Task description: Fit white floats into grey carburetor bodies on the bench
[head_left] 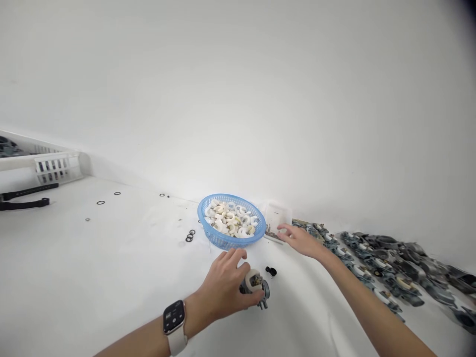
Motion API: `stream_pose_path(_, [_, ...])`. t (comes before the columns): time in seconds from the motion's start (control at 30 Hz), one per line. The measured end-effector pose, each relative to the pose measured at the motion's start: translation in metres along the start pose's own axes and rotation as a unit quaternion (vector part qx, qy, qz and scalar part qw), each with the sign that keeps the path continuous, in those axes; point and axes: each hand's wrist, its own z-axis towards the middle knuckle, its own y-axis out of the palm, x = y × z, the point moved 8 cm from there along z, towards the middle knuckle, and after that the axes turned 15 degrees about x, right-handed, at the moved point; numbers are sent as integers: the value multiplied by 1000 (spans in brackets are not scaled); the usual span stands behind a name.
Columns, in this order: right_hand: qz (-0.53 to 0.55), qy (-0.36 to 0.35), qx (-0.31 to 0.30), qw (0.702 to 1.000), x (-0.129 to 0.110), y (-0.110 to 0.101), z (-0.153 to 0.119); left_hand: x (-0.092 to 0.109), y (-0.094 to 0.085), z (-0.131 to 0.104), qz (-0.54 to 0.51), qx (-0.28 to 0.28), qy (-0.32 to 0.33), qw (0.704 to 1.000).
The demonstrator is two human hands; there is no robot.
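Observation:
My left hand (227,280), with a watch on its wrist, is curled around a grey metal carburetor (265,292) on the white surface. The thumb presses on its near side, and a white plastic float (254,279) shows on top, facing up. My right hand (299,240) reaches over a small clear-white box (279,214). Its fingers are bent and a little apart beside thin metal pins (272,234); nothing is visible between them. A blue mesh basket (208,234) full of white floats (230,218) stands just left of the box.
Rows of grey carburetors (390,272) lie on the right. Small black parts (271,271) rest near the held one. Several black rubber rings (190,236) are scattered left of the basket. At far left are a black strap (26,203) and a white slotted basket (57,168). A wall (238,99) rises behind.

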Motion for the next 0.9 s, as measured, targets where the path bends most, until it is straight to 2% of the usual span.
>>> stream_pose_path(0.07, [-48, 1, 6, 999, 24, 5, 18, 1, 6, -3, 10, -5, 3, 1000])
stream_pose_path(0.13, [-89, -6, 2, 996, 36, 15, 34, 2, 11, -5, 15, -7, 5, 1000])
stream_pose_path(0.37, [-156, -42, -27, 987, 37, 67, 76, -2, 17, -8, 22, 4, 4, 1000])
stream_pose_path(0.5, [-150, -39, -36, 987, 41, 84, 88, -5, 19, -8, 17, -4, -7, 1000])
stream_pose_path(0.67, [-125, -30, -29, 991, 50, 84, 88, -5, 18, -9, -3, -20, -20, 1000])
stream_pose_path(0.9, [-41, 1, 18, 999, 59, 62, 78, -4, 17, -10, -40, -41, -64, 996])
